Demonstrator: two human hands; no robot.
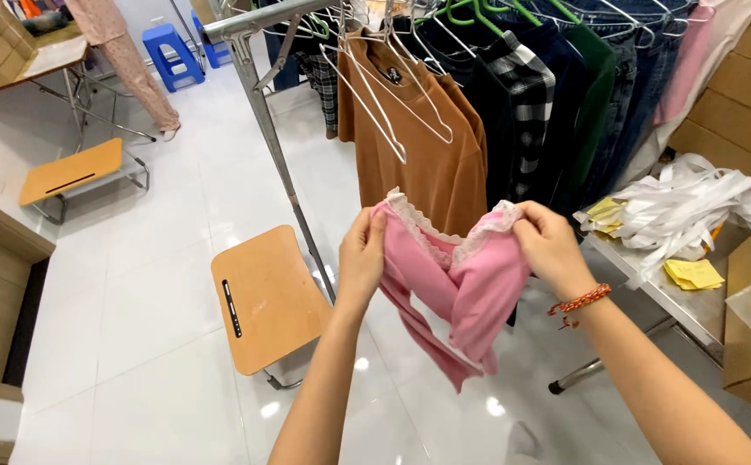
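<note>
A small wooden tabletop stands on the white floor at the left. Beside it, the left hand pinches one shoulder of a pink lace-trimmed top, fingers closed on the fabric. The right hand grips the other shoulder likewise, holding the garment up before a brown shirt on the clothes rack.

glossy white tile floor below the hands, wooden lap desk lower left, clothes rack behind, cardboard boxes right.
</note>
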